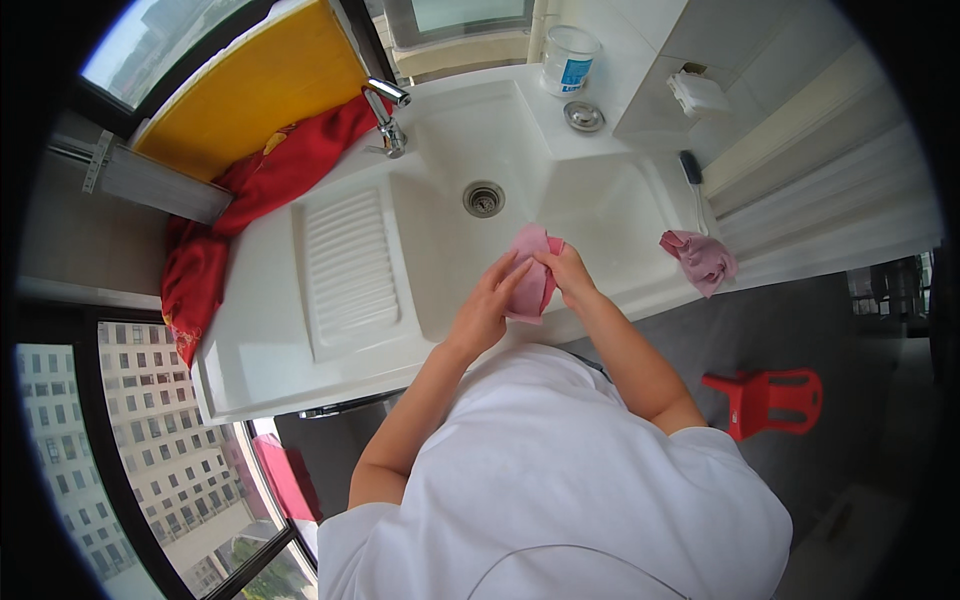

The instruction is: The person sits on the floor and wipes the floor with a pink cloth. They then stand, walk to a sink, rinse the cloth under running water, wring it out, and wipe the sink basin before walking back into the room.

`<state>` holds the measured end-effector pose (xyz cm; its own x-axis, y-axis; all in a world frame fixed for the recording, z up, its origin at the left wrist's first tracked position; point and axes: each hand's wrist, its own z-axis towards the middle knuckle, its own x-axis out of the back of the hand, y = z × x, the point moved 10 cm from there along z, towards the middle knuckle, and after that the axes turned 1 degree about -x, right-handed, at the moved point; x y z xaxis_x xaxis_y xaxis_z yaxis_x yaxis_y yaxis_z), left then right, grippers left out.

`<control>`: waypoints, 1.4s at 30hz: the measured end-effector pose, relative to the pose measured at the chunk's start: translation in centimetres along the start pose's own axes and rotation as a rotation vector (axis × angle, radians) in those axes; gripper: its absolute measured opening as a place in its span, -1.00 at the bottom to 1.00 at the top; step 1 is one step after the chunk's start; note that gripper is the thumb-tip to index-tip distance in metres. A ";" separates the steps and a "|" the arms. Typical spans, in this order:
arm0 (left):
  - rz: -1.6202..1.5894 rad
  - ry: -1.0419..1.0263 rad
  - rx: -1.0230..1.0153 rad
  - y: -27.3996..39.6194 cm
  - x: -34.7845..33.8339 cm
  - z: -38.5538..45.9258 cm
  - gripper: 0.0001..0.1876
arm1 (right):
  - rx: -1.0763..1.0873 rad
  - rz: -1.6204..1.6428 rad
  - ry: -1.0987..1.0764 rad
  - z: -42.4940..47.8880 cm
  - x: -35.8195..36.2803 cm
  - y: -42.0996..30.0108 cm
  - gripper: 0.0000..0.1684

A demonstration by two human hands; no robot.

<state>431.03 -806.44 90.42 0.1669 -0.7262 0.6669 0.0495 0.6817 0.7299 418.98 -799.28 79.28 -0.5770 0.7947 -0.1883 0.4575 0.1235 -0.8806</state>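
Note:
A folded pink cloth (531, 289) is held between both hands over the front of a white laundry sink (469, 247). My left hand (487, 304) lies flat along the cloth's left side with its fingers across the top. My right hand (571, 276) grips the right edge, thumb on top, where a darker pink layer shows. Beyond the cloth is the metal drain (484, 199) in the basin floor. A second pink cloth (703, 259) lies crumpled on the sink's right corner.
Left of the basin is a ribbed washboard (351, 266). A chrome faucet (388, 124) stands behind it, near red fabric (300, 157) and a yellow board (259, 94). At the back right are a clear plastic container (570, 60), a metal drain cover (584, 117) and a brush (694, 184). A red plastic stool (765, 403) stands on the floor.

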 end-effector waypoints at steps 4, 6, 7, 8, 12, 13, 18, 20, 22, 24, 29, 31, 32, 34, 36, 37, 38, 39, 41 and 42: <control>-0.081 0.219 0.186 -3.2 1.6 -1.8 -0.19 | 0.240 0.166 -0.028 -1.9 -2.0 -5.9 -0.69; -0.165 0.167 0.250 -4.7 0.7 -2.4 -0.24 | 0.191 0.433 -0.098 -2.2 -3.1 -7.2 -0.72; -0.185 0.137 0.206 -4.7 0.3 -2.4 -0.26 | 0.265 0.002 -0.013 -1.2 -1.6 -6.9 -0.72; -0.204 0.110 0.158 -4.8 -0.1 -2.1 -0.28 | 0.337 -0.432 0.071 0.8 0.4 -6.0 -0.71; -0.290 0.117 0.344 -9.4 -1.3 -3.6 -0.36 | 0.549 -1.039 0.031 -2.2 -4.6 -9.4 -0.72; -0.356 0.173 0.387 -10.4 -1.2 -3.8 -0.38 | 0.614 -1.067 -0.035 -2.9 -5.8 -9.3 -0.72; -0.647 0.351 0.524 -13.5 -0.4 -4.4 -0.27 | 0.570 -0.721 -0.105 -3.1 -8.0 -9.9 -0.69; -0.735 0.393 0.517 -13.7 0.6 -4.8 -0.24 | 0.334 -0.566 -0.209 -1.8 -9.2 -8.4 -0.67; -0.720 0.412 0.541 -12.6 2.9 -4.8 -0.21 | 0.400 -0.442 -0.273 -1.2 -11.1 -8.3 -0.65; -0.594 0.413 0.605 -11.4 6.3 -5.6 -0.19 | 0.447 -0.422 -0.284 -0.7 -13.2 -8.2 -0.63; -0.112 0.716 0.529 -12.9 13.1 -10.0 -0.35 | 0.453 -0.581 -0.317 2.8 -20.0 -6.4 -0.54; 0.059 0.754 0.593 -14.5 15.7 -11.6 -0.42 | 0.364 -0.412 -0.482 3.2 -24.3 -5.1 -0.47; 0.151 0.766 0.662 -15.3 16.8 -12.1 -0.42 | 0.321 -0.328 -0.555 3.2 -25.7 -4.7 -0.43; 0.558 0.724 0.786 -17.2 19.0 -13.5 -0.42 | 0.390 -0.492 -0.555 3.1 -27.3 -3.1 -0.39; 0.738 0.668 0.729 -19.4 19.2 -13.0 -0.38 | 0.348 -0.588 -0.564 2.2 -27.6 -1.1 -0.42; 0.822 0.639 0.700 -20.0 19.2 -12.2 -0.35 | 0.317 -0.649 -0.571 2.2 -26.9 0.2 -0.45; 0.701 0.577 0.762 -22.1 18.7 -11.8 -0.21 | 0.285 -0.710 -0.577 2.6 -25.7 2.1 -0.48; 0.730 0.501 0.780 -23.2 18.1 -10.9 -0.21 | 0.249 -0.770 -0.577 2.9 -24.4 3.5 -0.51; 0.784 0.343 0.832 -25.1 16.4 -10.4 -0.20 | 0.056 -0.595 -0.530 2.5 -21.4 5.5 -0.57; 0.766 0.363 0.819 -25.6 16.2 -9.7 -0.21 | -0.030 -0.506 -0.500 2.4 -20.0 6.0 -0.60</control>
<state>441.99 -834.76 81.08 0.1553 0.0058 0.9878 -0.8107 0.5722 0.1241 431.62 -815.86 76.69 -0.9616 0.2683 0.0575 0.0655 0.4278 -0.9015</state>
